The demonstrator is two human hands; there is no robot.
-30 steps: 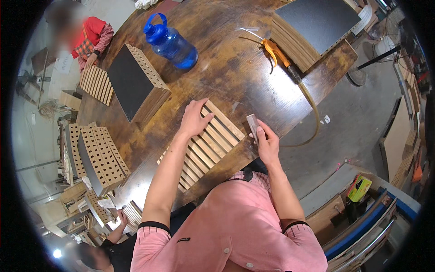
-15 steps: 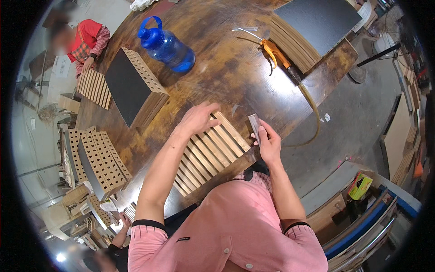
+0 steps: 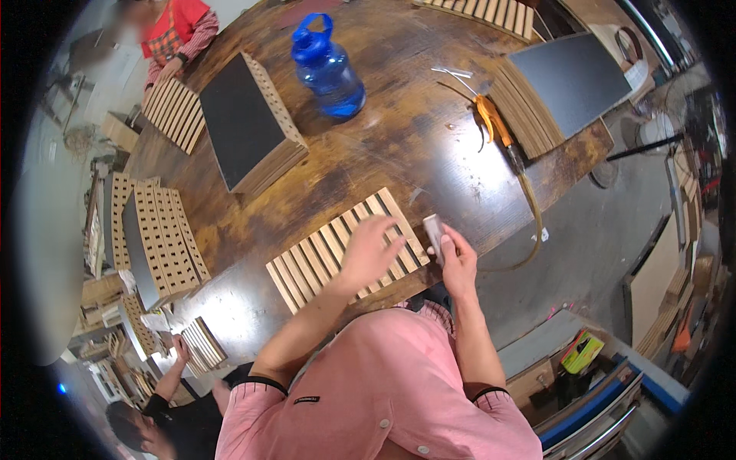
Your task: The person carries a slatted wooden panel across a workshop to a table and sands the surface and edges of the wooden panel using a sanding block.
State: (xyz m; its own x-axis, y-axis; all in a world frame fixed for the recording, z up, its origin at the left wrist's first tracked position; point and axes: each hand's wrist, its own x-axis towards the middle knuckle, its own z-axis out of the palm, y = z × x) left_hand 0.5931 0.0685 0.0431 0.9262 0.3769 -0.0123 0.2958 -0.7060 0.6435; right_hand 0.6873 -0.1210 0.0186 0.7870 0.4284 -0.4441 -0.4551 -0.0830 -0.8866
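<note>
Right hand (image 3: pixel 458 264): pinching a small greyish-brown block (image 3: pixel 435 236) between thumb and fingers, just beside the right end of the slatted panel (image 3: pixel 326 249). Left hand (image 3: pixel 371 251): fingers loosely spread over the panel, slightly blurred, can't tell if touching. Panel lies slats-up on the brown mottled surface (image 3: pixel 414 157), at the near edge in front of the wearer. Farther out, left: stack with black top sheet (image 3: pixel 239 123), holes along its side. Blue bottle (image 3: pixel 331 80) upright, right of that stack. Orange air gun (image 3: pixel 494 126) with hose, beside a second dark-topped stack (image 3: pixel 571 84). Far left: co-worker's hand (image 3: pixel 170 70) at another slatted panel (image 3: pixel 175 115). Far edge: one more light-slatted panel (image 3: pixel 491 14).
</note>
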